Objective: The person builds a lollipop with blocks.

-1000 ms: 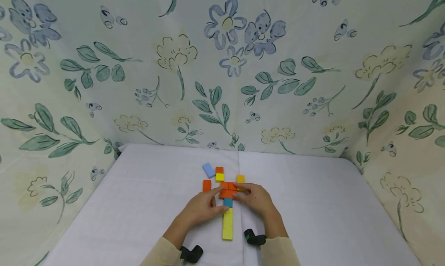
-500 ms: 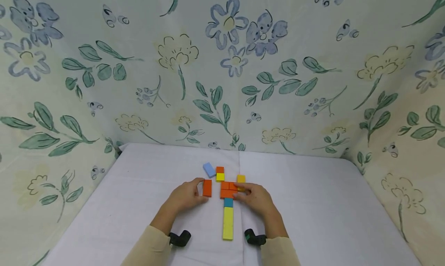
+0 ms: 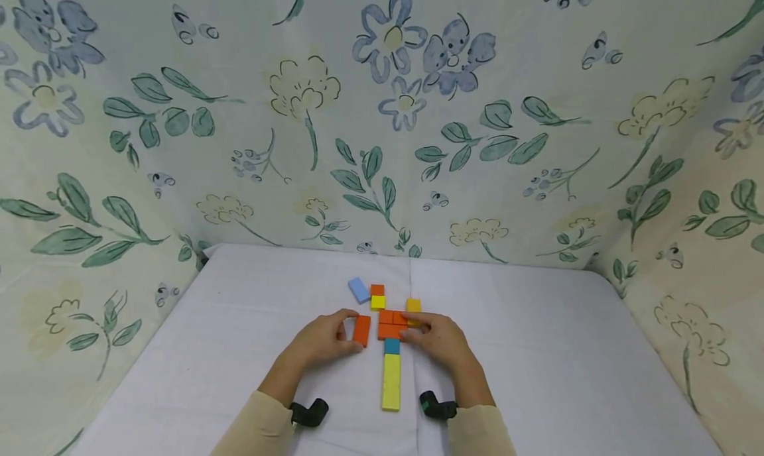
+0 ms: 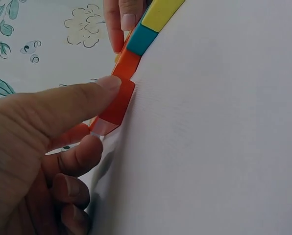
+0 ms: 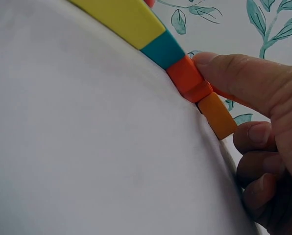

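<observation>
My left hand (image 3: 316, 340) pinches a single orange-red block (image 3: 361, 331) between thumb and index finger, just left of the joined blocks. The left wrist view shows the thumb along one side of that block (image 4: 120, 104). Several orange-red blocks (image 3: 389, 325) lie together in a compact patch. At the patch's right end, my right hand (image 3: 443, 342) grips its edge with thumb and index finger; in the right wrist view the thumb touches an orange-red block (image 5: 185, 76). Below the patch follow a teal block (image 3: 391, 346) and a long yellow bar (image 3: 390, 383).
An amber block (image 3: 413, 307) stands at the patch's upper right, close to the right fingers. Beyond the patch lie a small yellow block (image 3: 378, 302), a small orange block (image 3: 377, 289) and a light blue block (image 3: 359, 289). White cloth (image 3: 537, 363) covers the table; a patterned curtain (image 3: 382, 177) rises behind.
My left hand left the patch and yellow bar, went left and took hold of the loose orange-red block. That block has shifted slightly right and nearer, and turned a little. The right hand stayed put.
</observation>
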The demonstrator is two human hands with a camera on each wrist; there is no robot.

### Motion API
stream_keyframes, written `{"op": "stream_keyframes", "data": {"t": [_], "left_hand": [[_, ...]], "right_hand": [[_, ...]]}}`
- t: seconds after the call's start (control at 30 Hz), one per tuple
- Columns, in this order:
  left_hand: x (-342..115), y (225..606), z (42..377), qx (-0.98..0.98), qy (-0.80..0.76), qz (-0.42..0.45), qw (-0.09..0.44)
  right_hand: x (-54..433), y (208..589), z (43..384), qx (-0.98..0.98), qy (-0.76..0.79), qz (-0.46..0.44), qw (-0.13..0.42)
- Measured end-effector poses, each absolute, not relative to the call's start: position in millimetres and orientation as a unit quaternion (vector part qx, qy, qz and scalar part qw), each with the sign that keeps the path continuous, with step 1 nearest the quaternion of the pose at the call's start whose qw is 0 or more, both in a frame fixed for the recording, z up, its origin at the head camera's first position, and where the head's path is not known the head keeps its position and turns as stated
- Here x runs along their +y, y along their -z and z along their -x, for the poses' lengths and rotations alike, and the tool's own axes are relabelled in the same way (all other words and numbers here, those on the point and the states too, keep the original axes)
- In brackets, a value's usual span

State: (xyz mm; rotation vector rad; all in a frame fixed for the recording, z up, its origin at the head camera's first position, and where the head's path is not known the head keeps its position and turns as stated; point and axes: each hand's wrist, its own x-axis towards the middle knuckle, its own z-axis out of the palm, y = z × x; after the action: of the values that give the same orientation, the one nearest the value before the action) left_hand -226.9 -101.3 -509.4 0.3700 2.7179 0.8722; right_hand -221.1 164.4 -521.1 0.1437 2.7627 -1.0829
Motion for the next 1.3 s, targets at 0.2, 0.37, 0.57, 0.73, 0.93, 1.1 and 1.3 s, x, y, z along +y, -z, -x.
{"op": "stream_keyframes", "data": {"t": [0.2, 0.37, 0.57, 0.73, 0.93, 1.1, 1.3], "left_hand": [[-102.6, 508.7, 224.1, 0.930, -0.306, -0.155, 0.134], [-99.8, 509.8, 225.2, 0.938, -0.279, -0.160, 0.126], [-92.1, 511.9, 228.6, 0.946, -0.259, -0.156, 0.115], [-85.2, 514.8, 232.5, 0.954, -0.248, -0.142, 0.094], [-78.1, 517.9, 239.8, 0.959, -0.237, -0.133, 0.076], [-75.1, 517.1, 244.7, 0.962, -0.229, -0.125, 0.080], [-72.9, 517.5, 249.2, 0.965, -0.220, -0.121, 0.074]], "right_hand": [[164.0, 519.9, 221.7, 0.928, 0.360, -0.052, 0.086], [163.1, 520.6, 222.1, 0.927, 0.360, -0.060, 0.088], [162.3, 521.8, 221.8, 0.928, 0.357, -0.058, 0.086], [161.8, 521.7, 222.1, 0.929, 0.358, -0.047, 0.083], [162.9, 521.7, 222.1, 0.929, 0.358, -0.045, 0.081], [163.6, 523.2, 222.2, 0.929, 0.359, -0.044, 0.084], [164.9, 522.9, 223.1, 0.929, 0.360, -0.043, 0.081]]}}
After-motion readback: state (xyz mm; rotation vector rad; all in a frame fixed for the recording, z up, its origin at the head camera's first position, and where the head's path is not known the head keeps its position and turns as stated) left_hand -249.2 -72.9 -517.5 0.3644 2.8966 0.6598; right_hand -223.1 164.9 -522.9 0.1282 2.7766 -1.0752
